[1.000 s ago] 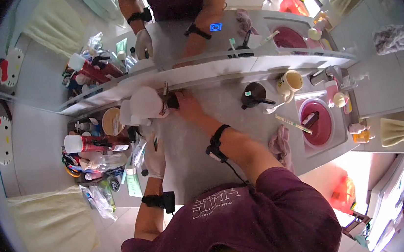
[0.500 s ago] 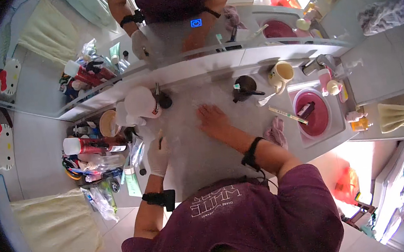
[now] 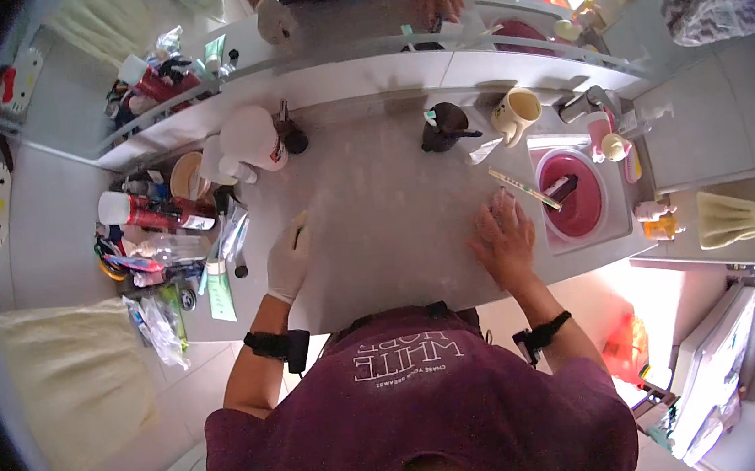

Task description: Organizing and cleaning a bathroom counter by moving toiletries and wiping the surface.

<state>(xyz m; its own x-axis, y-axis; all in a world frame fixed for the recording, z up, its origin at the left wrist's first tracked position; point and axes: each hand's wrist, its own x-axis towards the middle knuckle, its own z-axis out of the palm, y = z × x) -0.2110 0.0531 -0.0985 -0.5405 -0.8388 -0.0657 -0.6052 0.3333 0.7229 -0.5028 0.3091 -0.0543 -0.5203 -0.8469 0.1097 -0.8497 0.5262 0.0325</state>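
Observation:
My left hand (image 3: 290,259), in a white glove, rests on the left of the grey counter (image 3: 378,235). Its fingers are curled together, and a small dark gap shows by the fingertips; whatever they may hold cannot be made out. On the right, my bare right hand (image 3: 504,239) lies palm down with its fingers spread, where a pinkish cloth lay; the cloth is mostly hidden under it. Just beyond its fingertips is a patterned, stick-like pair of chopsticks or similar (image 3: 519,186), reaching over the rim of a sink holding a pink basin (image 3: 591,213).
A dark cup with a toothbrush (image 3: 449,125) and a cream mug (image 3: 516,112) stand at the back right. Toward the left are a white tub (image 3: 250,138), a green tube (image 3: 220,293) and several bottles (image 3: 140,212). A mirror (image 3: 329,34) runs along the back.
My right hand has moved from the counter's middle to the right, over the pinkish cloth. My left hand stays at the left. The view has shifted slightly.

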